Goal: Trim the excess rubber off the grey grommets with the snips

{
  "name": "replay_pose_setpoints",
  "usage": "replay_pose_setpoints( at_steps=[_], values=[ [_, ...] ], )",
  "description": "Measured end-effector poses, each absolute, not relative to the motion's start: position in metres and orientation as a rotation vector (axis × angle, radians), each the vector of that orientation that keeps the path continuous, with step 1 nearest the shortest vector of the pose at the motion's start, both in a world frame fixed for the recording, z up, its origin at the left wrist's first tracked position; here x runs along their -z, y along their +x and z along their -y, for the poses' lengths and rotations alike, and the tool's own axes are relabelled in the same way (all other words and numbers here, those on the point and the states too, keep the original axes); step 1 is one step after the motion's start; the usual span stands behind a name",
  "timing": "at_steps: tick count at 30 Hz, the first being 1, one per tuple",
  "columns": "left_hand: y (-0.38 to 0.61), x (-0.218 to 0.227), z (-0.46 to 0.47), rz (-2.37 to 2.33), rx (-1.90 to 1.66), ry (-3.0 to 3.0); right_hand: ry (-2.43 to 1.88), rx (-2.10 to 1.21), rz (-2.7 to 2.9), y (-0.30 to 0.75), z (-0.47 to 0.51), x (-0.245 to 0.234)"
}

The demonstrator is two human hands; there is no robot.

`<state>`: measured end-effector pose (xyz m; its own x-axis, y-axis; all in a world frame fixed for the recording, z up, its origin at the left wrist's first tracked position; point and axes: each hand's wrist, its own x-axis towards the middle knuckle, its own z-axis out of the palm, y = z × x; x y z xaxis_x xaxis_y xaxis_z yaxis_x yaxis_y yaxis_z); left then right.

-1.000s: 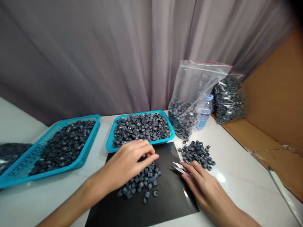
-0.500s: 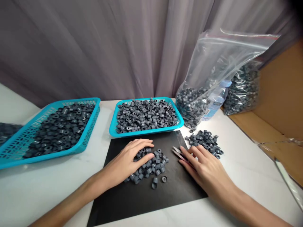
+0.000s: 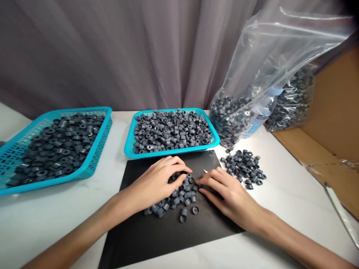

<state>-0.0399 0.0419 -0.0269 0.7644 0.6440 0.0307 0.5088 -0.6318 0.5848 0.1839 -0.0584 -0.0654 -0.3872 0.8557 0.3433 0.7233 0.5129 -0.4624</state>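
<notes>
My left hand point(image 3: 164, 179) curves over a pile of small dark grey plastic caps point(image 3: 176, 198), its thumb and fingers apart around some of them. I see no cap clearly gripped there. At the pile's right edge, my right hand point(image 3: 224, 190) is closed around small snips; only a pale blade tip point(image 3: 205, 171) sticks out past the fingers, and the rest is hidden. Its thumb and index fingertips are close to caps at that edge. The pile lies on a black mat point(image 3: 146, 239). A few caps, among them one ring-shaped cap point(image 3: 195, 210), lie apart in front.
Behind the mat stands a blue basket point(image 3: 171, 153) full of caps; another blue basket point(image 3: 86, 172) is at left. A loose heap of caps point(image 3: 245, 166), a clear zip bag point(image 3: 252, 67) part-filled with caps, a water bottle point(image 3: 260, 116) and a cardboard box point(image 3: 336, 104) stand at right.
My right hand has moved left to the pile's edge, and its snips are now mostly covered by the fingers. My left hand has shifted slightly right and up over the caps.
</notes>
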Motion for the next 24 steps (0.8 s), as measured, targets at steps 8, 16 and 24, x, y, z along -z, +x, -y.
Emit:
replay_pose_setpoints(
  at_steps=[8, 16, 24],
  values=[
    [-0.037, 0.028, -0.046, -0.853, -0.283, 2.411, -1.271, -0.447, 2.089, 0.193, 0.057, 0.066],
    [-0.036, 0.029, -0.042, -0.834, -0.351, 2.493, -1.26, -0.473, 2.052, 0.191, 0.06, 0.07],
    [-0.035, 0.023, -0.034, -0.78, -0.425, 2.604, -1.249, -0.431, 2.093, 0.191, 0.06, 0.068]
  ],
)
